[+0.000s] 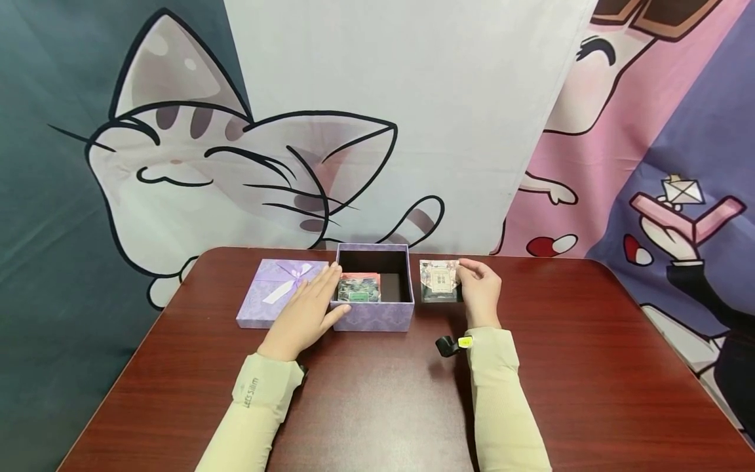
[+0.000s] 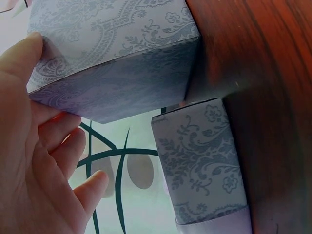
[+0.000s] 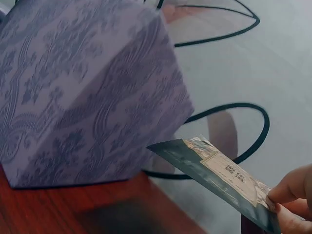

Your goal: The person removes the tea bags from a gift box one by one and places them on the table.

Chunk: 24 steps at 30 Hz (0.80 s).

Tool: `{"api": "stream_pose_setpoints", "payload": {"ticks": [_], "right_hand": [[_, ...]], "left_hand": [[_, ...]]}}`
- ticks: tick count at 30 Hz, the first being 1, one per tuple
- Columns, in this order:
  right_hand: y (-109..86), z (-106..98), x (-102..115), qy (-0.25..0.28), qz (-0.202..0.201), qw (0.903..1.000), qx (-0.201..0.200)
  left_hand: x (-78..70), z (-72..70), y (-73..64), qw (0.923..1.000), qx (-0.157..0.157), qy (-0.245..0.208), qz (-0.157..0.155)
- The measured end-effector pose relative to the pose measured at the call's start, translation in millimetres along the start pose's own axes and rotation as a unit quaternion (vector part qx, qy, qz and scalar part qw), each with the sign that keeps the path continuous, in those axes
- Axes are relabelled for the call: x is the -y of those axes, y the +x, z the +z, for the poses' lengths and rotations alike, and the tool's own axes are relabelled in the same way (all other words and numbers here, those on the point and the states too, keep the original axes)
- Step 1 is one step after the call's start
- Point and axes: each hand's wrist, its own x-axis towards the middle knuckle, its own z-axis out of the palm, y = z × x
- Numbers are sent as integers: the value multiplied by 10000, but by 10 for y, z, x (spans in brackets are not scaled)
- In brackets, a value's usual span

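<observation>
A purple patterned gift box (image 1: 373, 317) stands with its top off in the middle of the table. Inside, on its left side, lies a small printed packet (image 1: 358, 288) in green and red. My left hand (image 1: 303, 311) lies along the box's left wall with fingers extended; in the left wrist view its thumb (image 2: 30, 53) rests at the box edge. To the right of the box, my right hand (image 1: 482, 288) pinches a flat dark-green sachet (image 3: 229, 180) with a cream label by its right edge. In the right wrist view the sachet is tilted and raised above the table.
The box lid (image 1: 255, 301), with a pale ribbon bow (image 1: 293, 278), lies left of the box, partly behind my left hand. A brown wooden table (image 1: 377, 406) carries everything. Behind its far edge hangs a cartoon cat backdrop (image 1: 448, 98).
</observation>
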Motion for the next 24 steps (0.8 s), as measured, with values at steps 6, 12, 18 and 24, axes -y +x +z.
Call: {"api": "stream_pose_setpoints", "payload": {"ticks": [6,12,18,24], "right_hand": [[49,-1,-139,-370,96,9992,126],[37,12,-197,-686,294,9963,415],[31,26,-244,-813,461,9924,803],[38,39,-299,-814,458,9891,1136]], "left_hand": [[-1,3,6,10000,0,-6,-7],[1,-3,0,10000,30,-1,-38],[3,-2,-2,10000,6,9,-21],[0,7,0,10000,-21,22,10]]}}
